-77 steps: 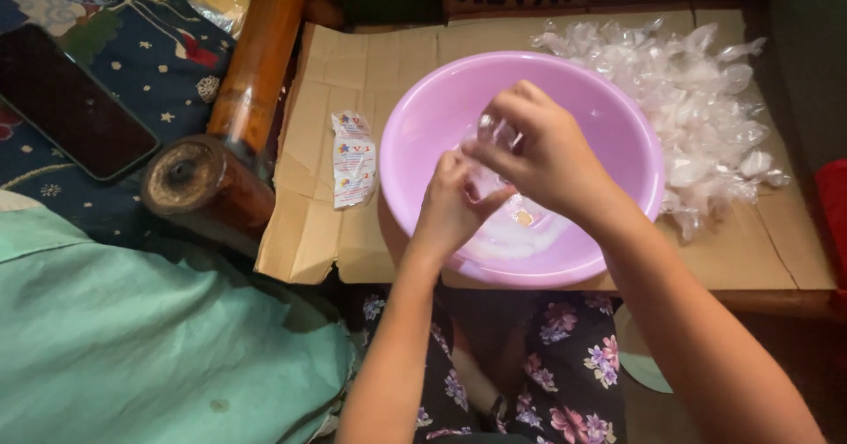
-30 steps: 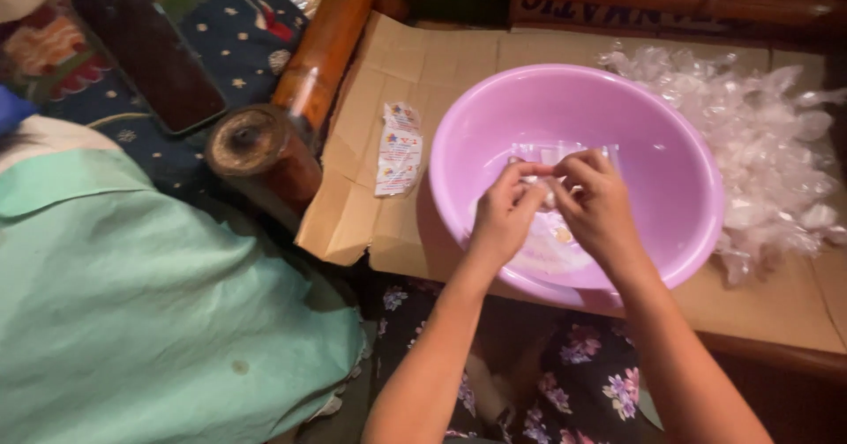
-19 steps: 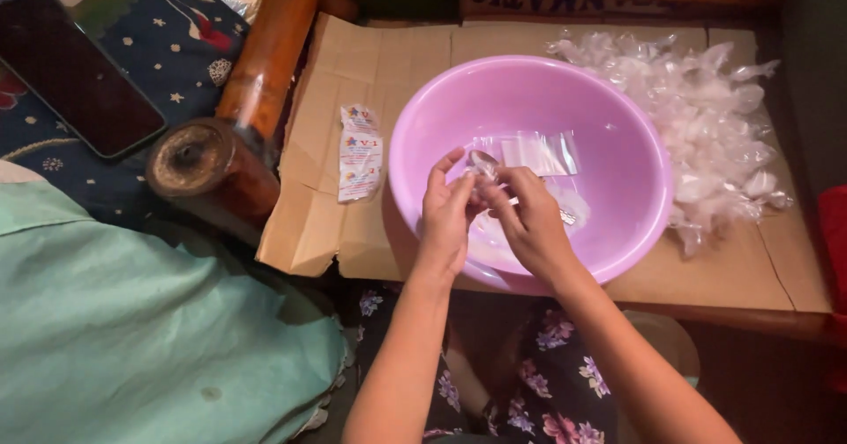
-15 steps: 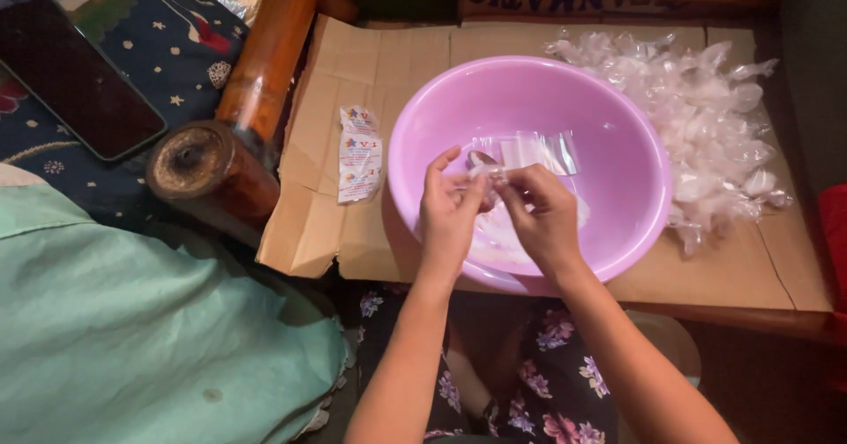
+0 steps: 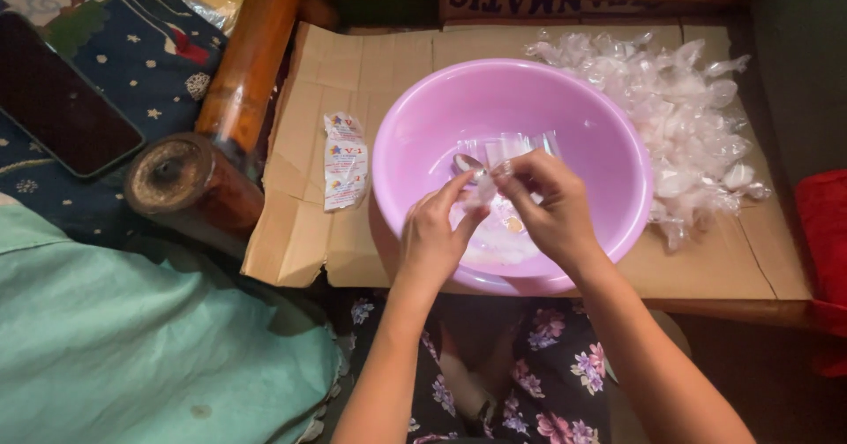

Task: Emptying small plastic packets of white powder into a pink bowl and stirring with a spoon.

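- Overall lighting dim and warm; corners and the right edge fall into near darkness.
- Brightest zone: the round pink plastic basin point(image 5: 512, 117), evenly lit from above, with soft sheen on its inner wall.
- Small glints on the heap of clear plastic wrappers point(image 5: 679, 117).
- Shadows soft, pooling below the basin's near rim.
- Focus acceptable centrally; slight softness and grain toward the edges.

Flattened cardboard point(image 5: 388, 64) carries a pink basin point(image 5: 609, 144), clear wrappers point(image 5: 679, 117) and a sachet point(image 5: 344, 161).
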